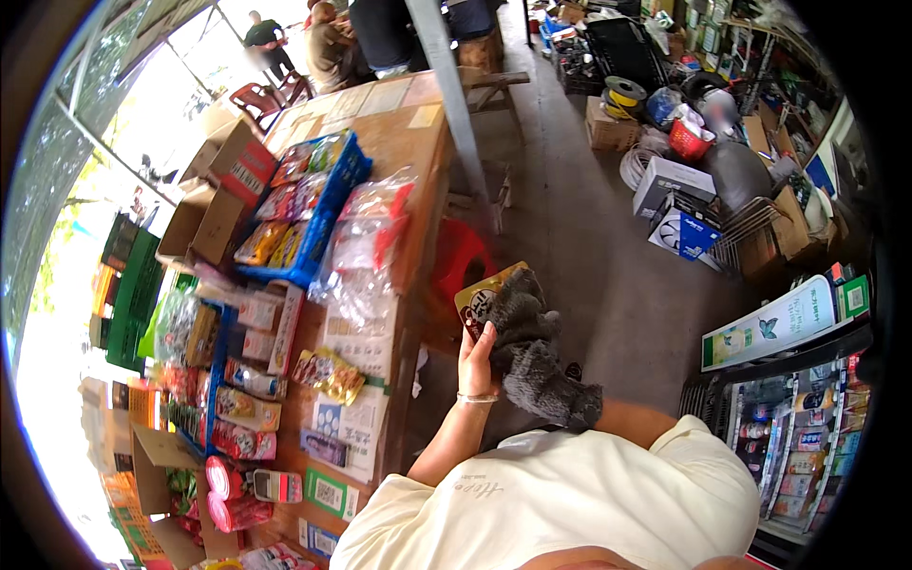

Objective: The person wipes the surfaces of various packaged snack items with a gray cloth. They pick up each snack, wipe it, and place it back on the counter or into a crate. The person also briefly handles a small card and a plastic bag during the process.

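My left hand (479,360), with a bracelet at the wrist, grips a gold and dark printed snack packet (473,303) by its lower edge. A dark grey fluffy cloth (531,335) lies against the front of the packet and covers much of it. My right hand is hidden under this cloth; only the forearm shows beyond it, so its fingers cannot be seen. On the table to the left lie a gold snack packet (329,374), a smartphone (324,447) and a calculator (277,486).
The wooden table (420,153) carries a blue basket (342,192) of snack packets and open cardboard boxes (214,221). A metal post (445,85) and a red plastic stool (459,253) stand by its edge. A drinks fridge (776,456) is at right. Several people sit at the far end.
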`<state>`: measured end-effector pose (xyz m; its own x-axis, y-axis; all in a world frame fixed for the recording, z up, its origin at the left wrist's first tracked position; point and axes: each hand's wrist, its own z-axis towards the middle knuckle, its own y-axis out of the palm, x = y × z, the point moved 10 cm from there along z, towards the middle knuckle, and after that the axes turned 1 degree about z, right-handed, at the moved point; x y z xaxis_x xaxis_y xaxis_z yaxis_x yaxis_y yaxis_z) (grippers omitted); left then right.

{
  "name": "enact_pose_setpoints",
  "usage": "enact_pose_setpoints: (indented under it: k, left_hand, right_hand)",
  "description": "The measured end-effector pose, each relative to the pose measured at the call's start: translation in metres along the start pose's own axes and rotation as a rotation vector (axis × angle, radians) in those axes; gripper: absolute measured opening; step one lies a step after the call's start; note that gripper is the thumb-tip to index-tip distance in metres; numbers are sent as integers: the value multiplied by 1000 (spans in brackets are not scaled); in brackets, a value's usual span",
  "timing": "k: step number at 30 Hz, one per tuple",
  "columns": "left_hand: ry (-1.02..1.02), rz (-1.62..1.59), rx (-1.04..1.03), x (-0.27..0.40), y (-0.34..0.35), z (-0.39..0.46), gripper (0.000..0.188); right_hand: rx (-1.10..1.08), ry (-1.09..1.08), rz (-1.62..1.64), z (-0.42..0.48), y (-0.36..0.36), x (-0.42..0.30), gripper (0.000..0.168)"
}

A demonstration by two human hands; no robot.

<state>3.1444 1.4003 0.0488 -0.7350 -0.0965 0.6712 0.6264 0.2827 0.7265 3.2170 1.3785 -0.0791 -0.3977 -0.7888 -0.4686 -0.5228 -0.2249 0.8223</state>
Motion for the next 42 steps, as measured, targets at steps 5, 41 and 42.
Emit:
enact_pose_setpoints:
  k: [5, 41, 42]
  left_hand:
    - [-43, -28, 4, -86, 39, 103, 30]
    - [-302, -69, -115, -230, 368, 694, 45]
    - [-351, -115, -131, -234, 375, 709, 47]
  right_hand:
    - [97, -440, -596, -52, 7, -202, 20]
    - [211, -715, -640, 270, -161, -809, 15]
    - [201, -706, -632, 285, -164, -818, 15]
